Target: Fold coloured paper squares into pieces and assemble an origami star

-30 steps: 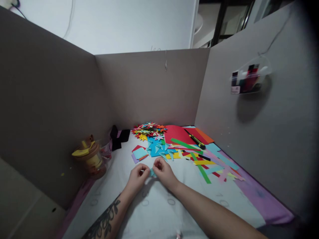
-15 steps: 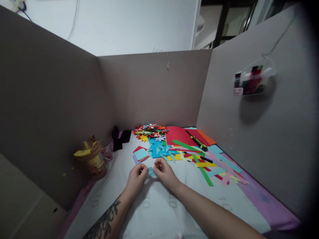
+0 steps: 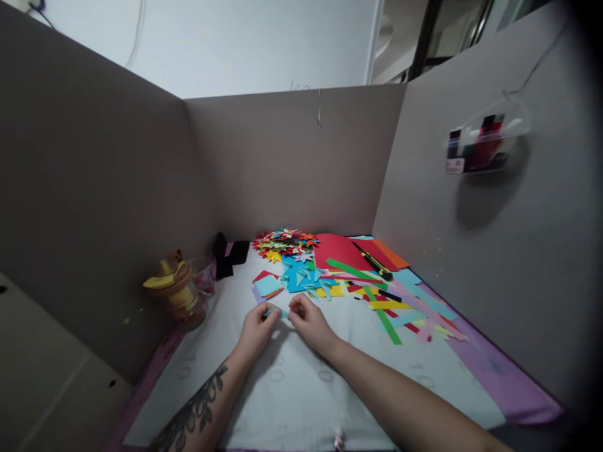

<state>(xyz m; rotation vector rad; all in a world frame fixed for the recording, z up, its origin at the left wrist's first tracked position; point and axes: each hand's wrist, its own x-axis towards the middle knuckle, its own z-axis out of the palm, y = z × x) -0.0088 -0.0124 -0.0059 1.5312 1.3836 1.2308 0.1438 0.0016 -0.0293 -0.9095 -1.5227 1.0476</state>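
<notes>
Pinching pale blue paper (image 3: 284, 314) (thin, narrow), the left hand (image 3: 257, 326) curls.

Grey panels (image 3: 292, 163) enclosed the left, far and right sides; a pale wall (image 3: 264, 44) rose beyond; a dark frame (image 3: 423, 41) stood far right; white cloth (image 3: 301, 414) lay near, over purple cloth (image 3: 522, 395).

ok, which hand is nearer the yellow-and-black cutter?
Right. The right hand is on the near side of the cutter, off to its left and not touching it; the left hand is farther left, holding light-blue paper.
</notes>
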